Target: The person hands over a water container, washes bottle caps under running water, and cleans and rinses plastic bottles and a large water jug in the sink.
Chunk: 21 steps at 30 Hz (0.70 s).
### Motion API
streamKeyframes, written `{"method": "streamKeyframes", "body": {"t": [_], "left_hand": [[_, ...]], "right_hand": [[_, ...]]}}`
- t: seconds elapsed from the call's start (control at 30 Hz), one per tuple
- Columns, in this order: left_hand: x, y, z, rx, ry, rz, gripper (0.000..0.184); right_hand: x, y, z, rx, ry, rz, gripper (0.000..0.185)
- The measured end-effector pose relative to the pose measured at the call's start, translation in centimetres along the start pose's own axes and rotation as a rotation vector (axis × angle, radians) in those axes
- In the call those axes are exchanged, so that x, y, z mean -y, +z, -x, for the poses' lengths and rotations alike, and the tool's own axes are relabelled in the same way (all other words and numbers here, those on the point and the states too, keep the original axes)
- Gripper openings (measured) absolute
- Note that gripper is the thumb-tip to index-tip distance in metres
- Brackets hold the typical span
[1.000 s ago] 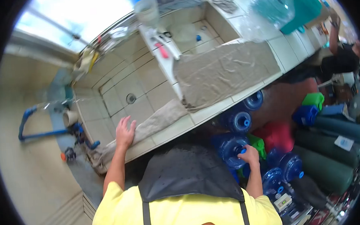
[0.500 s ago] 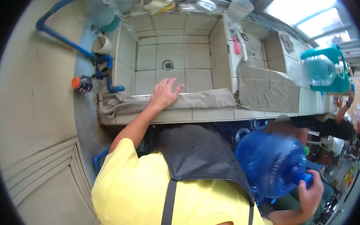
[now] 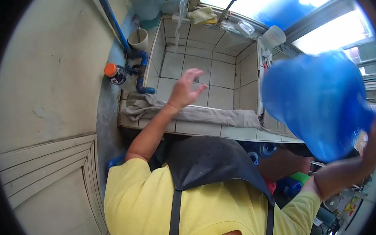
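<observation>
My right hand (image 3: 374, 144) grips a large blue water jug (image 3: 317, 104) by its neck, at the right. The jug is raised, lies roughly sideways with its neck toward the right, and is blurred. It hides part of the counter behind it. My left hand (image 3: 188, 90) is open, fingers spread, above the near side of the tiled sink (image 3: 222, 75), with nothing in it. Below that hand a grey cloth (image 3: 222, 115) lies along the sink's front edge.
Blue pipes (image 3: 141, 73), an orange-capped bottle (image 3: 117, 73) and a white mug (image 3: 138, 39) are left of the sink. A translucent tub (image 3: 273, 37) stands at the back right. Under the counter are more blue jugs (image 3: 267, 149).
My right hand has lifted the jug from the floor area, up and to the right. My left hand has come off the cloth and risen over the sink. The view has turned.
</observation>
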<state>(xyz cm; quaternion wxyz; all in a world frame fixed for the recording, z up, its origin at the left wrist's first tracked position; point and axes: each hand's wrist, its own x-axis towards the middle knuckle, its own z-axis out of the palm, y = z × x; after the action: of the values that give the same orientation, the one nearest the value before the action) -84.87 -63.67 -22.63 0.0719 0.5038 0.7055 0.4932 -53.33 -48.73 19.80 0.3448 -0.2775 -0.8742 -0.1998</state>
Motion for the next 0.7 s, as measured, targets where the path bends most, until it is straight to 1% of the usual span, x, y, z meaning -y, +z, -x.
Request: {"method": "streamKeyframes", "body": {"t": [0.03,0.1,0.13,0.17,0.2,0.23,0.27,0.3,0.33,0.37,0.47,0.5,0.57,0.6,0.63,0.67,0.7], "left_hand": [[0.2,-1.4,-0.8,-0.001,0.017,0.004,0.051],[0.6,-4.0,-2.4,-0.113,-0.116,0.041,0.06],[1.3,-4.7,-3.1,-0.121,-0.087,0.048,0.06],[2.1,-5.1,-3.6,-0.166,-0.115,0.134,0.064],[2.5,-5.4,-4.2,-0.208,-0.146,0.218,0.068],[2.5,-5.8,-4.7,-0.212,-0.126,0.219,0.068],[2.6,-6.3,-5.2,-0.225,-0.123,0.19,0.073],[2.5,-6.6,-5.7,-0.241,-0.124,0.16,0.078],[2.4,-6.7,-5.9,-0.255,-0.133,0.126,0.084],[2.2,-6.6,-6.1,-0.259,-0.128,0.117,0.084],[1.4,-5.5,-6.8,-0.232,-0.156,-0.345,0.098],[1.5,-5.1,-7.2,-0.231,-0.146,-0.354,0.098],[1.9,-3.5,-8.1,-0.231,-0.33,-0.473,0.103],[2.2,-2.3,-8.8,-0.228,-0.42,-0.526,0.105],[2.9,-1.2,-9.5,-0.223,-0.404,-0.521,0.105],[4.0,0.0,-10.2,-0.239,-0.444,-0.572,0.104],[5.1,0.9,-10.8,-0.252,-0.485,-0.621,0.103]], "right_hand": [[0.7,2.3,-1.0,-0.011,-0.046,-0.045,0.041],[2.6,7.7,-2.7,-0.004,-0.166,-0.128,0.039],[5.8,9.6,-3.5,0.174,-0.013,-0.032,0.047],[6.3,13.3,-3.8,0.17,-0.093,-0.126,0.054],[7.0,17.3,-4.1,0.105,-0.237,-0.114,0.058],[8.4,20.3,-4.3,0.291,-0.179,-0.105,0.061],[11.0,21.6,-4.7,0.544,-0.085,-0.138,0.062],[11.5,26.1,-4.0,0.502,-0.186,-0.29,0.06],[12.9,29.3,-3.6,0.555,-0.21,-0.304,0.059],[14.7,31.7,-3.4,0.609,-0.235,-0.319,0.059],[20.0,36.7,-2.6,0.604,-0.207,-0.369,0.058],[21.5,38.2,-2.5,0.601,-0.177,-0.396,0.058],[24.2,39.7,-2.4,0.645,-0.125,-0.384,0.058],[25.3,41.0,-1.9,0.618,-0.088,-0.396,0.059],[25.9,41.9,-1.5,0.59,-0.052,-0.407,0.06],[25.9,41.8,-1.5,0.585,-0.037,-0.396,0.06],[25.6,41.5,-1.3,0.614,0.007,-0.456,0.059]]}}
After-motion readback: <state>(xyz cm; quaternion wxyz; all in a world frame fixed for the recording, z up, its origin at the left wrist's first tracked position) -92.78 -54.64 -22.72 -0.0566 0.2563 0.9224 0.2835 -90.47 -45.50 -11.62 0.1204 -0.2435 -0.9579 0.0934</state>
